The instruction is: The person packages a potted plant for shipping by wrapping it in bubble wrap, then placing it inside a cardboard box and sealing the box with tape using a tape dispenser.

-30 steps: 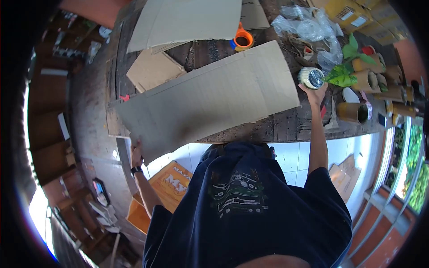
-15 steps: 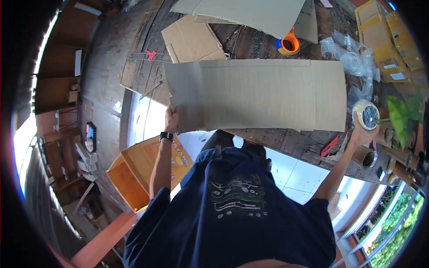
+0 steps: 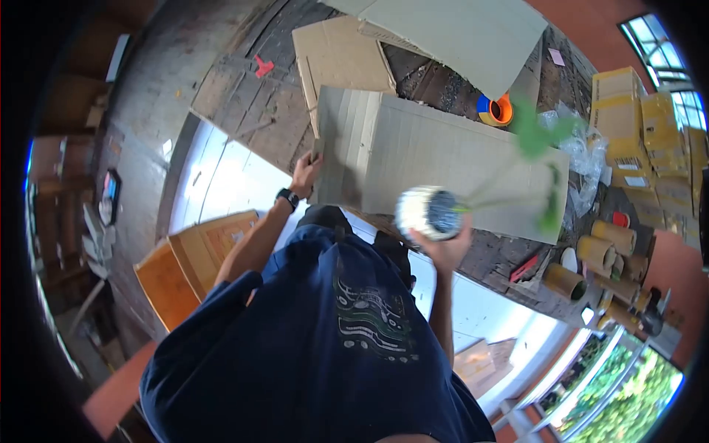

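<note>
Pot [image 3: 410, 213] has moved leftward, over the near edge of the cardboard [image 3: 458, 151]; right hand [image 3: 449, 246] clasps it, probably sparing the leaves [image 3: 535, 136]; left hand [image 3: 305, 177] pinches cardboard's left end, perhaps for steadying.

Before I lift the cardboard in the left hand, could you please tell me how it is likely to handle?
The cardboard is probably light for its size, as it looks thin. It may fold near the left hand, where it is creased. Being long and held at one end, it would likely sag at the other.
</note>
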Demonstrator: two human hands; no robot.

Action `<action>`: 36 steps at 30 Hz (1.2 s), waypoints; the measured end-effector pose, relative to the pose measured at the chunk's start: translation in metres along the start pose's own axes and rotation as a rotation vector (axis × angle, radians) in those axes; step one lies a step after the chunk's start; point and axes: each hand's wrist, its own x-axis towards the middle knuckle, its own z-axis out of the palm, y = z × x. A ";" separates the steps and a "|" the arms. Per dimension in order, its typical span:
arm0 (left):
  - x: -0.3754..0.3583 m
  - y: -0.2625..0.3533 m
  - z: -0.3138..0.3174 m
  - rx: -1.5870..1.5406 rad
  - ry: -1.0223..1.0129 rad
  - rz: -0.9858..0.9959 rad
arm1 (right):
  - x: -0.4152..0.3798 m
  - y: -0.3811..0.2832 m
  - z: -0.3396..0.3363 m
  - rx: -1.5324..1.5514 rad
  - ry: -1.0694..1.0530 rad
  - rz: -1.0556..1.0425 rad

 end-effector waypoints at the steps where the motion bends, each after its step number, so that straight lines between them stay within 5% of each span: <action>1: 0.009 -0.003 -0.010 0.058 -0.080 -0.065 | -0.007 0.010 0.038 0.144 -0.057 0.096; 3: -0.001 0.030 -0.002 -0.042 -0.087 -0.114 | -0.020 0.013 0.108 0.137 -0.082 0.150; 6: 0.033 0.003 -0.032 0.331 -0.384 -0.242 | -0.023 0.017 0.185 0.124 -0.070 0.172; 8: 0.044 -0.047 -0.031 -0.232 -0.451 -0.279 | -0.013 0.008 0.211 -0.095 -0.082 0.214; 10: 0.013 0.027 -0.036 -0.463 -0.688 -0.549 | -0.003 0.006 0.224 -0.198 -0.114 0.372; 14: -0.008 0.053 -0.029 -0.279 -0.509 -0.387 | 0.022 0.016 0.216 -0.149 -0.207 0.443; 19: -0.003 0.015 -0.018 -0.144 -0.254 -0.080 | 0.018 0.014 0.190 -0.146 -0.180 0.504; 23: 0.001 0.022 -0.019 0.038 -0.340 -0.062 | 0.009 0.025 0.155 -0.167 -0.060 0.530; 26: -0.041 0.113 0.002 -0.107 -0.508 -0.430 | 0.021 0.023 0.136 -0.411 -0.030 0.571; 27: -0.034 0.096 0.001 -0.162 -0.609 -0.540 | 0.025 0.025 0.132 -0.388 -0.079 0.596; 30: -0.044 0.080 0.026 0.005 -0.684 -0.279 | 0.033 0.035 0.128 -0.324 -0.087 0.611; 31: -0.036 0.069 0.032 0.171 -0.748 0.045 | 0.034 0.040 0.126 -0.294 -0.088 0.577; 35: -0.064 0.109 0.050 0.293 -0.747 0.047 | 0.045 0.053 0.099 -0.117 -0.241 0.545; 36: -0.065 0.114 0.056 0.454 -0.714 0.325 | 0.046 0.055 0.091 -0.096 -0.280 0.554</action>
